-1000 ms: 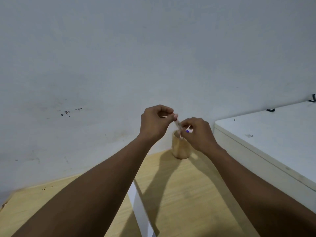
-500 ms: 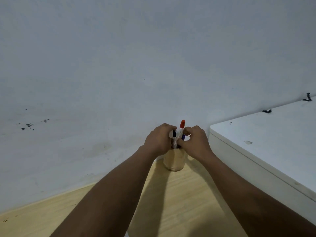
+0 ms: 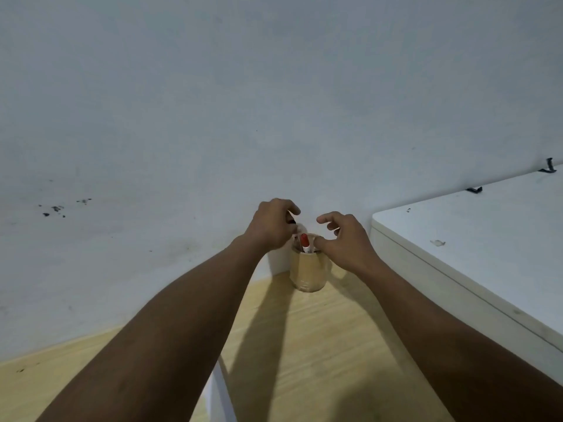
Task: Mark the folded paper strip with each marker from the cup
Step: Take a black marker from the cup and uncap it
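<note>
Two bare forearms reached out over the pale wooden tabletop (image 3: pixel 320 345), casting long shadows along its grain; a white strip (image 3: pixel 221 391), possibly the folded paper, lay on the wood between them at the near edge, though I could not be sure. Further on, the tan cup (image 3: pixel 307 274) stood upright near the wall, a red-capped marker (image 3: pixel 304 242) sticking up from it. The left hand (image 3: pixel 271 225) hung over the cup's left rim, fingers curled, something dark at their tips; whether it gripped anything I could not tell. The right hand (image 3: pixel 344 239) hovered at the right rim, fingers spread and holding nothing. A white cabinet top (image 3: pixel 475 239) sat to the right; the grey wall (image 3: pixel 274 102) rose behind.
</note>
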Demonstrator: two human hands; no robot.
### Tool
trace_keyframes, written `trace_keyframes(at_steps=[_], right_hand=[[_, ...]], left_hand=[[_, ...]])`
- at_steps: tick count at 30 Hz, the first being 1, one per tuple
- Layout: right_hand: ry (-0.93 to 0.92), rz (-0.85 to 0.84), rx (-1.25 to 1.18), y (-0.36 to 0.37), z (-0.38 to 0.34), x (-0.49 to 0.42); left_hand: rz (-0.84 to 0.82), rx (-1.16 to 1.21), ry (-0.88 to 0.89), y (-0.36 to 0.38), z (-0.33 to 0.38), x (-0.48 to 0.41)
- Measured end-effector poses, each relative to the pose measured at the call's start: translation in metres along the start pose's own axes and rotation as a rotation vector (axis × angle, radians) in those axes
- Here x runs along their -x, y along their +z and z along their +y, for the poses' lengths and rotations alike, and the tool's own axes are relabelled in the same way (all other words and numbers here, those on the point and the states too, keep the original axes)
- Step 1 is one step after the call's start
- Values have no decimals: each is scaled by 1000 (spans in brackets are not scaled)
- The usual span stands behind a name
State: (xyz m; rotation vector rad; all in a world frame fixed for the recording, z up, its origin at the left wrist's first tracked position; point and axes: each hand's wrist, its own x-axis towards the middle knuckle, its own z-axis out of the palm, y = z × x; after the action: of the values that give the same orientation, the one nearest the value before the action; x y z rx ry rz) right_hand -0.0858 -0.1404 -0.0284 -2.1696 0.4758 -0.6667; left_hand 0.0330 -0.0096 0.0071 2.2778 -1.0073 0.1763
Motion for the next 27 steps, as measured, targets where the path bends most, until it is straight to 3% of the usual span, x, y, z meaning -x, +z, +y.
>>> trace_keyframes(at_steps=[8, 11, 18, 22, 27], right_hand=[[-149, 111, -52, 2, -58, 26], [-175, -29, -58, 11, -84, 39], [-43, -518, -286, 38, -135, 94], [111, -670, -633, 59, -150, 120], [349, -708, -1072, 99, -156, 150]], left_hand=[[225, 429, -136, -91, 5, 44], [226, 632, -174, -122, 5, 75], [310, 943, -357, -157, -33, 178], [342, 980, -493, -157, -64, 227], [304, 1148, -603, -138, -88, 267]])
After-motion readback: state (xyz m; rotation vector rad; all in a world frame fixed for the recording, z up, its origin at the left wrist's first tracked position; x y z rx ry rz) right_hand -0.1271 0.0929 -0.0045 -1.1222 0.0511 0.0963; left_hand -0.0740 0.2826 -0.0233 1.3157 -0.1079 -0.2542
